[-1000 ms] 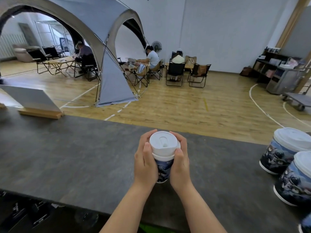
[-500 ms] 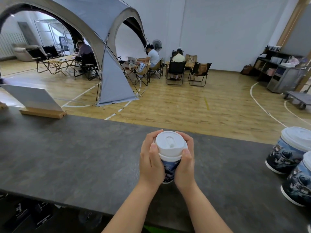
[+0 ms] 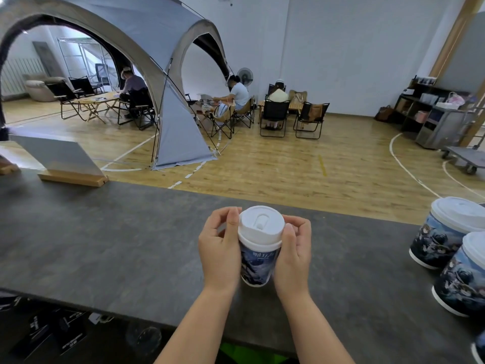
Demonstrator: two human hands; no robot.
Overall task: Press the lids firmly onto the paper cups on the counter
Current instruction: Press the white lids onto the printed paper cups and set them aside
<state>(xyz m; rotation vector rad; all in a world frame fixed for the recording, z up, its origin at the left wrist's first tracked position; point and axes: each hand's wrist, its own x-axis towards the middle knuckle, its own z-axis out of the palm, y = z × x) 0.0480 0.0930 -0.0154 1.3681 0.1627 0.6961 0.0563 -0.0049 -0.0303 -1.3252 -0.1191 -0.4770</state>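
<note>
Both hands hold a lidded paper cup (image 3: 258, 264) on a dark counter (image 3: 105, 240).
The left hand (image 3: 221, 254) and right hand (image 3: 292, 254) flank the cup; two capped cups (image 3: 443, 232) stand well to its right.

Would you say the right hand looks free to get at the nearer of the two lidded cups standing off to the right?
Probably yes: bare counter lies between the right hand and that cup, though the hand rests against the middle cup.
</note>
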